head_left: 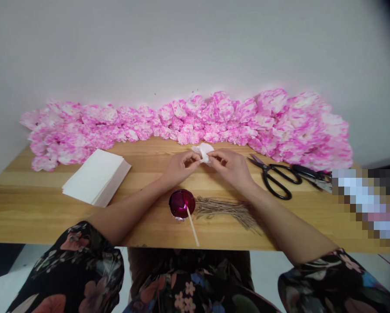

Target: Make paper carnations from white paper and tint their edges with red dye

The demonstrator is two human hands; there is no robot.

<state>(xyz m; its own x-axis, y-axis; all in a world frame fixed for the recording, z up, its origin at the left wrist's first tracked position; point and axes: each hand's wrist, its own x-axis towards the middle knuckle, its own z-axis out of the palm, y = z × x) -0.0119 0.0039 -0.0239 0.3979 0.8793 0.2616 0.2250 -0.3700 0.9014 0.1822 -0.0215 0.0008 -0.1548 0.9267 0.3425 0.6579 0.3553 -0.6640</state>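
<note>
Both of my hands meet over the middle of the table around a small piece of white tissue paper [204,150], crumpled or gathered between them. My left hand [183,165] pinches its left edge, and my right hand [229,164] pinches its right side with thumb and forefinger. Just below my hands stands a small round dish of magenta dye [178,203], a pale wooden stick [193,228] leaning out of it. A bundle of thin brown twigs [226,208] lies to the right of the dish, under my right forearm.
White and pink paper flowers [188,117] are heaped along the wall at the back. At left rests a stack of white paper [94,176]. Black-handled scissors [276,176] and a dark-handled cutting tool [312,174] lie at right on the wooden table [143,228].
</note>
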